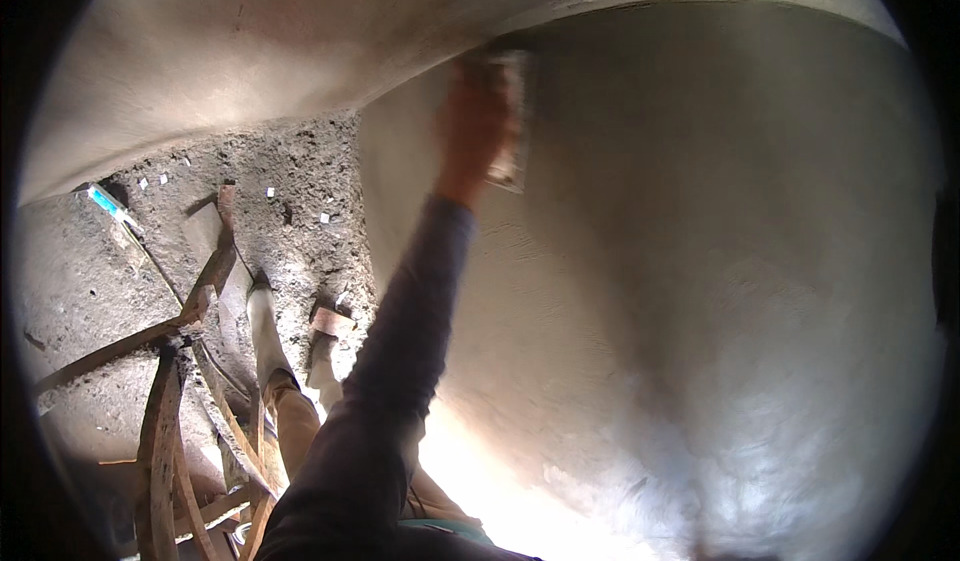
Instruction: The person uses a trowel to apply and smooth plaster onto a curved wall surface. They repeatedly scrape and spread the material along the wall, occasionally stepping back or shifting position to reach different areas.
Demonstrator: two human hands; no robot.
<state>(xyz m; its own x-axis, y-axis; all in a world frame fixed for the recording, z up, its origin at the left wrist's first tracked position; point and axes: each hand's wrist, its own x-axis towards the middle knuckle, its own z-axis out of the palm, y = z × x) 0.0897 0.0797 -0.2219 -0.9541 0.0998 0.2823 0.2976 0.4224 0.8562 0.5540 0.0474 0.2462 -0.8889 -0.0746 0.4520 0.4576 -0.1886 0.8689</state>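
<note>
My left hand is stretched out toward the top of the wall and closed around a plastering trowel. The hand and the trowel are smeared by motion. The trowel's pale, narrow rectangular blade lies along the right side of the fist, against the grey, freshly plastered wall. A dark long sleeve covers the forearm, which crosses in front of my legs. Faint ridges mark the plaster below the hand, and the lower part shines wet. My right hand does not show.
A rough wooden trestle stands at the lower left. Near it lie a white and blue tube and a reddish block by my foot. Small white pieces dot the rough floor. A smooth curved surface bounds the top.
</note>
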